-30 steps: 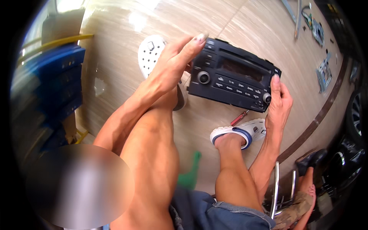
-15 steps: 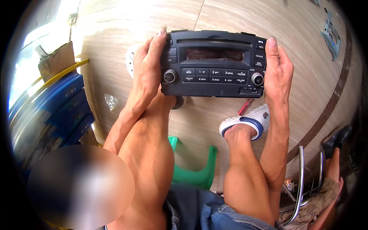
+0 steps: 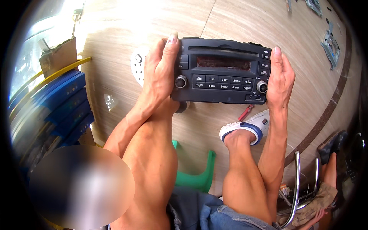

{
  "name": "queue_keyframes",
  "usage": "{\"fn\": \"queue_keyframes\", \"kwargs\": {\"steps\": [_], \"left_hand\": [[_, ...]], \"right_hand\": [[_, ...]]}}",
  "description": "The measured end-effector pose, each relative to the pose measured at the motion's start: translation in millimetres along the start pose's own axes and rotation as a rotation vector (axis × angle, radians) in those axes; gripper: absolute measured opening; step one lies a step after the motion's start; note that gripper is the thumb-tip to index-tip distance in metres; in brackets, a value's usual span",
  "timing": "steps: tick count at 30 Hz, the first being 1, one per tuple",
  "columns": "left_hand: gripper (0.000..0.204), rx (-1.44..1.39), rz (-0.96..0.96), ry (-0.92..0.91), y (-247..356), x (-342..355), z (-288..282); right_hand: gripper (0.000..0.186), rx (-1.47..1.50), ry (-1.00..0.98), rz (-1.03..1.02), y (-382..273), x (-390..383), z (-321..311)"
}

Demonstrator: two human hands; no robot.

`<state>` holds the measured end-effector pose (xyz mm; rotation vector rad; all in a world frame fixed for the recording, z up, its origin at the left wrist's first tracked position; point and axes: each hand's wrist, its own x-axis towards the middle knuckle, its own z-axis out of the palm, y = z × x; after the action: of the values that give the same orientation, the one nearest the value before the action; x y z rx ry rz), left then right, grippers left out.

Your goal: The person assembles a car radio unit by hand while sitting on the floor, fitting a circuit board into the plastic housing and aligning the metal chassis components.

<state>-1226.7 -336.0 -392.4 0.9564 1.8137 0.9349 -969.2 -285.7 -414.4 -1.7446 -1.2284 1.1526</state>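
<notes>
A black car radio [image 3: 222, 92] is held up in front of me, its button face turned toward me. It has a disc slot, a dark display window, rows of buttons and two round knobs. My left hand [image 3: 159, 74] is closed around its left end, thumb near the upper corner. On the right end sits my right hand [image 3: 280, 78], also closed, its thumb along the side edge. The fingers behind the radio are mostly hidden. The radio is off the floor, above my feet and tilted slightly down to the right.
Below the radio lies a red-handled tool [image 3: 246, 112] beside my white clog [image 3: 251, 130]. A green plastic stool [image 3: 199, 179] stands under me. Blue stacked panels [image 3: 61, 99] and a cardboard box [image 3: 59, 57] are at left. Metal brackets [image 3: 330, 48] lie far right, and a person sits near a chrome chair frame [image 3: 296, 184].
Both hands and the radio have shifted slightly right and lower in view. The grip looks the same. More metal pieces show at the top right as the view has moved.
</notes>
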Motion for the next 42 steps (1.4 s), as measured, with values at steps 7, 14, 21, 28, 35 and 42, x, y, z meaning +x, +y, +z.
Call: {"fn": "queue_keyframes", "kwargs": {"steps": [7,14,21,28,35,42], "left_hand": [[0.047,-0.079,-0.001,-0.027,-4.8,1.0,-1.0],[0.045,-0.141,-0.041,-0.037,-9.3,2.1,0.6],[0.047,-0.138,-0.044,-0.035,-8.3,3.7,-1.4],[0.048,-0.139,-0.035,-0.022,-12.9,4.8,-2.0],[0.050,-0.118,-0.033,-0.019,-15.3,4.8,-3.6],[0.050,-0.128,-0.018,-0.030,-11.6,3.3,-2.3]], "right_hand": [[0.043,0.060,-0.038,0.010,5.5,-0.2,-5.0],[0.113,-0.242,-0.537,-0.430,-22.6,0.1,-49.2],[0.137,-0.663,-0.733,-0.693,-43.0,5.0,-43.5],[0.135,-0.875,-0.763,-0.736,-58.0,5.0,-41.7],[0.125,-0.781,-0.780,-0.740,-55.3,6.2,-37.2],[0.122,-0.809,-0.786,-0.748,-60.5,7.4,-38.1]]}}
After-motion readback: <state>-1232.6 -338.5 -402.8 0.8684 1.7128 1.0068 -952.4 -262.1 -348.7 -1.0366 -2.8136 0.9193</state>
